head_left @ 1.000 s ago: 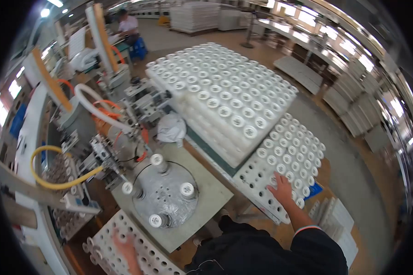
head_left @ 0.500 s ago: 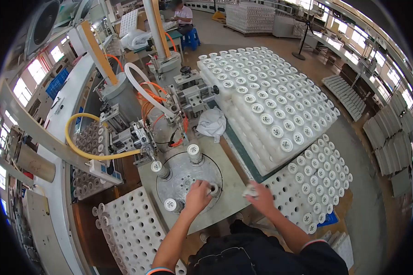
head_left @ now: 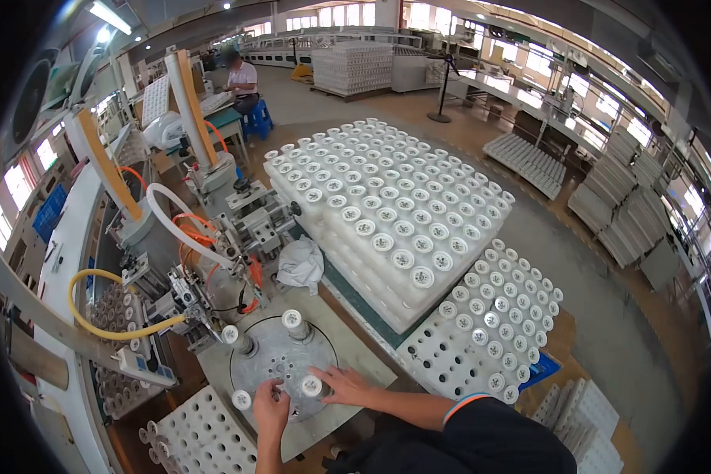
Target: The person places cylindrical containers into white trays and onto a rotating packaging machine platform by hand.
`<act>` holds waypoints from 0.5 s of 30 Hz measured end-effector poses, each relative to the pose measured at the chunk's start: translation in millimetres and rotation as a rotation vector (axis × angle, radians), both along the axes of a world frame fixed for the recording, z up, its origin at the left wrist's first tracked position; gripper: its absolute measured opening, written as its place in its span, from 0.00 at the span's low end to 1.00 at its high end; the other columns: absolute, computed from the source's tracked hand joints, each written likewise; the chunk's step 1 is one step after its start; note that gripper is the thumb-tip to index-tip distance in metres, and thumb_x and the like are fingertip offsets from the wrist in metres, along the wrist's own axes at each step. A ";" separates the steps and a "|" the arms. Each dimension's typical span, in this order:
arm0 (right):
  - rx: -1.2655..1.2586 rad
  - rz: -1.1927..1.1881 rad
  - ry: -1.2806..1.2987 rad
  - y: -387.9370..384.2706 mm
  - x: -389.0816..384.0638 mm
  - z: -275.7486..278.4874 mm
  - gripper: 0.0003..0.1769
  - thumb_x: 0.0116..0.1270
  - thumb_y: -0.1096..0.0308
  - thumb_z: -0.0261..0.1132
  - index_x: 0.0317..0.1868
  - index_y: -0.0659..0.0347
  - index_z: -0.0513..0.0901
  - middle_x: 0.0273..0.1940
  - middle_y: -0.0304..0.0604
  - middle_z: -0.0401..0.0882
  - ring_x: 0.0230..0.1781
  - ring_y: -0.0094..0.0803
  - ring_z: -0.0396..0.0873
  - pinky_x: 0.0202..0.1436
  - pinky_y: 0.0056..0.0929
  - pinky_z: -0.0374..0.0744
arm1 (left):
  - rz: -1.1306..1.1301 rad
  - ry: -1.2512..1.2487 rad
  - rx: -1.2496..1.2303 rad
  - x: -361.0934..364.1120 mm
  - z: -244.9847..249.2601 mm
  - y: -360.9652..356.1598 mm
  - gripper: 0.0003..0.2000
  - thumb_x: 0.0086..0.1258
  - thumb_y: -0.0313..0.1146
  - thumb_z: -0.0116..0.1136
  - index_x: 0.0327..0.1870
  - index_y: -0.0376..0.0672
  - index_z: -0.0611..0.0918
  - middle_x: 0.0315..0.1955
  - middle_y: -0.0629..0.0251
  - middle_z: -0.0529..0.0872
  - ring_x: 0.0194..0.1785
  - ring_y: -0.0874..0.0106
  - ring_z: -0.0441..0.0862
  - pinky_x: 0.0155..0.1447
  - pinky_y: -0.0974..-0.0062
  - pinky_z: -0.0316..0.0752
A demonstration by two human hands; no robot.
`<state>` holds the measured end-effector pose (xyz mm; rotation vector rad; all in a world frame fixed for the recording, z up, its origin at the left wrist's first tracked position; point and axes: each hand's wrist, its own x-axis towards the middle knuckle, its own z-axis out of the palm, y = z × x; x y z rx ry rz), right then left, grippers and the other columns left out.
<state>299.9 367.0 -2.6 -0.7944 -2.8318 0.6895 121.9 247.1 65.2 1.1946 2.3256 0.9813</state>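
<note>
A round metal turntable (head_left: 267, 366) carries several upright holders with white-rimmed round lamp housings. My right hand (head_left: 346, 385) is at the right-hand holder, its thumb and fingers around a white lamp housing (head_left: 311, 385) there. Just left of it, over the turntable's front, my left hand (head_left: 271, 404) has its fingers curled together; whatever they hold, if anything, is hidden. Nearest to the left hand is another lamp housing (head_left: 242, 400) at the turntable's edge. Two more, a back lamp housing (head_left: 292, 318) and a left lamp housing (head_left: 231, 335), stand farther off.
A machine with air cylinders (head_left: 197, 296) and hoses stands behind the turntable. Stacked white trays (head_left: 387, 213) full of housings rise at the right. A partly filled tray (head_left: 442, 359) lies nearer, and a holed tray (head_left: 205, 430) at front left. A person (head_left: 242, 83) sits far back.
The view has swung right and up. My right hand has brought a lamp housing from beside the right tray to the turntable's holder. My left hand has drawn away from that holder.
</note>
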 end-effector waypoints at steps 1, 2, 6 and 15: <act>-0.066 -0.092 0.074 -4.4 11.9 -3.3 0.44 0.57 0.51 0.68 0.71 0.46 0.57 0.45 0.47 0.74 0.44 0.44 0.75 0.46 0.46 0.70 | -0.050 0.025 0.058 1.6 -1.7 11.4 0.13 0.53 0.28 0.59 0.41 0.41 0.82 0.31 0.57 0.83 0.35 0.61 0.81 0.42 0.68 0.75; -0.139 -0.172 0.144 -9.8 24.2 -7.5 0.45 0.57 0.50 0.68 0.72 0.47 0.57 0.45 0.49 0.75 0.44 0.46 0.75 0.47 0.48 0.70 | -0.087 0.050 0.108 3.3 -3.7 20.5 0.13 0.53 0.29 0.61 0.41 0.40 0.82 0.31 0.56 0.82 0.37 0.60 0.81 0.43 0.67 0.75; -0.263 -0.370 0.027 14.1 61.3 1.3 0.40 0.56 0.54 0.68 0.68 0.51 0.64 0.34 0.46 0.80 0.34 0.43 0.79 0.38 0.42 0.76 | -0.084 0.070 -0.032 26.8 -13.4 66.0 0.25 0.49 0.36 0.70 0.52 0.45 0.78 0.47 0.57 0.79 0.44 0.56 0.81 0.46 0.61 0.77; 0.199 -0.161 0.330 54.5 -9.4 13.1 0.33 0.58 0.65 0.65 0.65 0.53 0.67 0.35 0.41 0.76 0.40 0.38 0.75 0.45 0.39 0.68 | -0.323 0.269 -0.248 24.4 -2.3 55.7 0.27 0.55 0.37 0.65 0.59 0.60 0.74 0.51 0.60 0.76 0.44 0.56 0.82 0.45 0.60 0.78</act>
